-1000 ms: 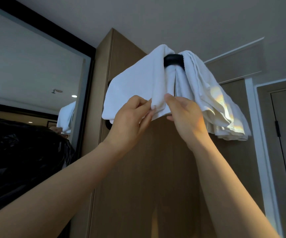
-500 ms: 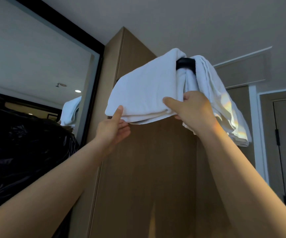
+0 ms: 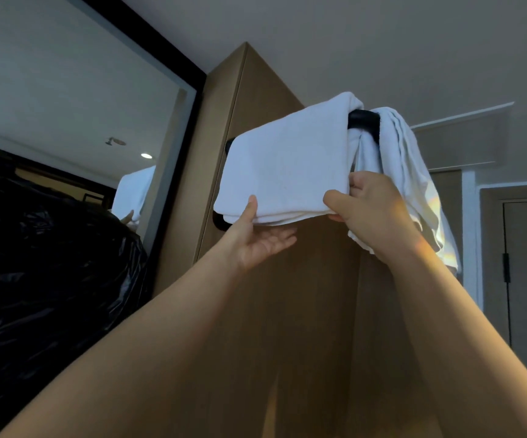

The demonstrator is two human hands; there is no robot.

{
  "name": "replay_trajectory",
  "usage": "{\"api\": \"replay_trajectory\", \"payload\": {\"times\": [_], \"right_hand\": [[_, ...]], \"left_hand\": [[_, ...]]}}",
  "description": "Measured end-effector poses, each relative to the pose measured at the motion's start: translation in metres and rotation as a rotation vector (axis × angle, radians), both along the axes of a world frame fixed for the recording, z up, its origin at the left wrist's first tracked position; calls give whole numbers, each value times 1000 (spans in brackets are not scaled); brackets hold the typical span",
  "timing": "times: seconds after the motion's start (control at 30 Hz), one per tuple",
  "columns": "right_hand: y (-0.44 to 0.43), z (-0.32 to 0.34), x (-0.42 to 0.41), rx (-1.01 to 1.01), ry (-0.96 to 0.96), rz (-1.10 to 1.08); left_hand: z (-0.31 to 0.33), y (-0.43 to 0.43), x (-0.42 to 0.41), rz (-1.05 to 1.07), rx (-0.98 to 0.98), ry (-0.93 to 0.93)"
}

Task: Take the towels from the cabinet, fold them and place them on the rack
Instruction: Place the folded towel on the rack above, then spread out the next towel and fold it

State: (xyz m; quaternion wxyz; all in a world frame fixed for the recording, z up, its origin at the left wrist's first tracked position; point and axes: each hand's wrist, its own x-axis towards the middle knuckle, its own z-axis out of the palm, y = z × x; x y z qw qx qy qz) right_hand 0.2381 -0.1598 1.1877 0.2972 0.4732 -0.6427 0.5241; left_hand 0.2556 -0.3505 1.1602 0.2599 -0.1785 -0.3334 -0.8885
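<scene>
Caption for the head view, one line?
Left hand supports a folded towel from below, right hand grips its edge on the black rack, beside a second towel.

Two white towels (image 3: 287, 165) (image 3: 414, 159), one black rack (image 3: 363, 120), a left hand (image 3: 255, 245), a right hand (image 3: 372, 210), one wooden cabinet (image 3: 287, 311) and one mirror (image 3: 66, 105) are shown.

support: black rack (image 3: 362, 117) on wooden cabinet (image 3: 287, 311) | draped over it: folded white towel (image 3: 287, 165) left, second white towel (image 3: 414, 165) right
</scene>
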Motion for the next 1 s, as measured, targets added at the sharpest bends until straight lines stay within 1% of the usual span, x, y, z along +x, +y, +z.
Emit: {"api": "replay_trajectory", "payload": {"times": [0.07,0.13,0.23,0.37,0.63,0.73,0.83,0.93,1.0], "right_hand": [[0,-2,-2,-2,7,-4],[0,-4,-7,-5,20,-28],[1,-6,-13,-7,31,-67],[1,-8,-13,6,35,-74],[2,-16,-15,-92,35,-84],[1,-26,-13,-167,34,-97],[8,-39,-15,-165,-13,-106],[21,-61,-10,-47,-23,-139],[28,-83,-3,93,31,-238]], "left_hand": [[0,1,-4,-110,89,139],[-1,1,-6,-101,143,193],[-3,3,-10,-27,144,219],[-6,4,-12,-3,137,226],[-6,8,-10,20,132,222],[-7,7,-2,28,100,147],[-17,5,12,65,3,-4],[-40,0,35,137,-197,-155],[-59,-7,53,289,-394,-269]]}}
